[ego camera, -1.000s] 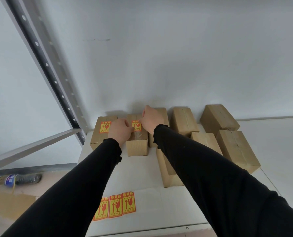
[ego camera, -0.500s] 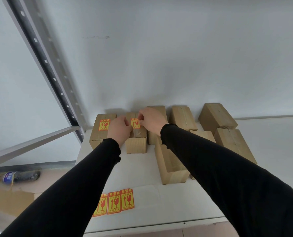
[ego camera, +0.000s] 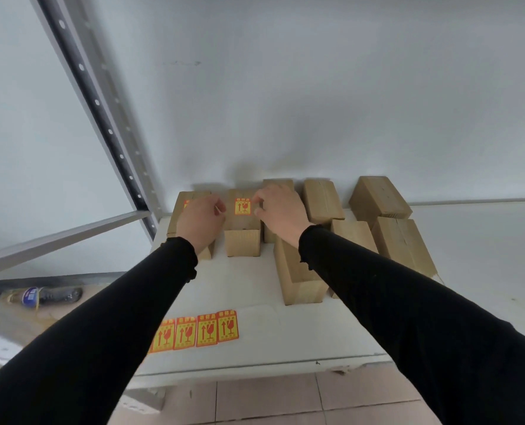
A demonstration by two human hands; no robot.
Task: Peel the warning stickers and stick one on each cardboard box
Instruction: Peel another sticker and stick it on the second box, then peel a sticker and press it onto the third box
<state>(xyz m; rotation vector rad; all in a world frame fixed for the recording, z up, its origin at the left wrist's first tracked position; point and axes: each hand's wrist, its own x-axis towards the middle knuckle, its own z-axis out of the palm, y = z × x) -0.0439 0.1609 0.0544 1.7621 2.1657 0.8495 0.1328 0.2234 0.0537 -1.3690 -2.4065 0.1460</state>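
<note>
So I'm hovering loose, empty fingers of my left hand (ego camera: pixel 200 220) and right hand (ego camera: pixel 281 210) beside the second stickered box (ego camera: pixel 243 228) near the tabletop's (ego camera: pixel 255 289) back-left corner; five boxes are waiting bare.

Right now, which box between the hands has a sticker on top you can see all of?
The box between both hands: its red-and-yellow sticker shows fully. The leftmost box's sticker is mostly hidden; the others look bare.

Even, soft, cool daylight; moderately bright. Faint diffuse shadows on the wall (ego camera: pixel 285 118) behind the boxes (ego camera: pixel 322 197). No glare. Wide-angle bending: metal post (ego camera: pixel 101 102) leans hard, sleeves (ego camera: pixel 408 317) balloon at lower corners. Sticker (ego camera: pixel 243 206) print slightly soft; mild compression blur overall.
</note>
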